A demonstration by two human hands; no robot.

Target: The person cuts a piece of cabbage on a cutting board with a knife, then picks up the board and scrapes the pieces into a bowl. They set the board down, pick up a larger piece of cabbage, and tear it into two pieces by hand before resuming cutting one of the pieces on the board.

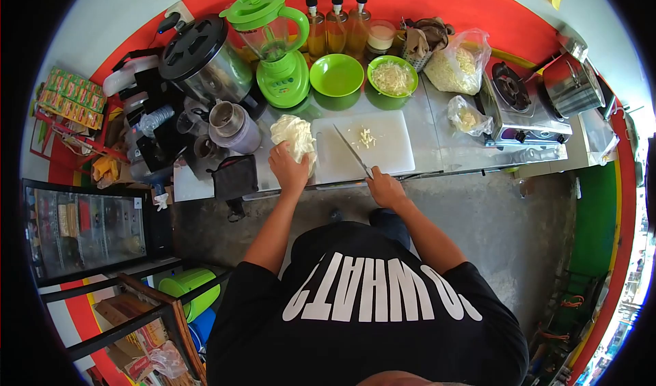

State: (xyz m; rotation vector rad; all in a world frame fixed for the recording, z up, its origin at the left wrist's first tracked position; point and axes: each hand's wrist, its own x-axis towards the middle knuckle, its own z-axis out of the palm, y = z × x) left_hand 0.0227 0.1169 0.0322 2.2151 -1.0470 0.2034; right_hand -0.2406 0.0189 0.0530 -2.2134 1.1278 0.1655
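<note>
My left hand (290, 171) rests on a pale cabbage (292, 132), its fingers curled over the near side. The cabbage sits at the left edge of a white cutting board (396, 140). In my right hand (387, 189) is a knife (350, 148), gripped by the handle at the board's front edge. Its blade points away and to the left across the board. Small cut shreds of cabbage (365, 137) lie to the right of the blade.
Behind the board stand a green bowl (337, 75), another bowl of shreds (392, 78) and a green blender (282, 78). A bag of shreds (456, 68) and a gas stove (523, 106) are at right. A metal cup (227, 118) and a black pouch (234, 176) sit left.
</note>
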